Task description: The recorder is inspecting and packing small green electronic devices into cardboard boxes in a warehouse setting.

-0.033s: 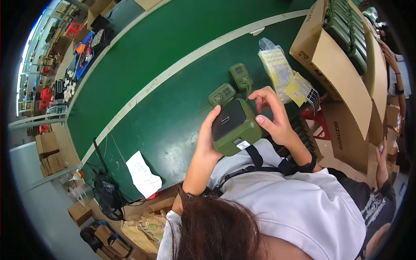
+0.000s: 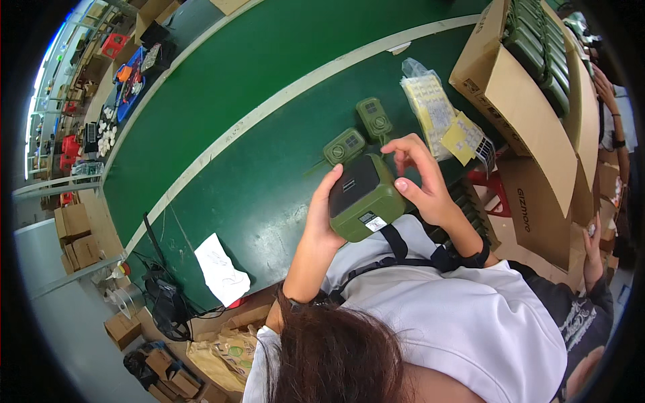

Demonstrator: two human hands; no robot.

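Observation:
My left hand [image 2: 324,213] grips the left side of a boxy green portable speaker [image 2: 368,213], its thumb along the edge of the black front panel. A label in black and white is stuck on the side facing me. At the speaker's right edge is my right hand [image 2: 428,187], thumb and forefinger apart and the other fingers curled. Whether its thumb touches the casing I cannot tell. Just beyond lie two smaller green devices with round dials, one green device [image 2: 345,146] on the left and another green device [image 2: 374,117] farther back.
A clear bag of yellow sticker sheets [image 2: 428,104] lies to the right, with a loose yellow sheet [image 2: 462,139] beside it. Open cardboard carton [image 2: 517,101] holds several green units at the right. White paper [image 2: 220,270] and a black cabled object [image 2: 164,302] are at the left.

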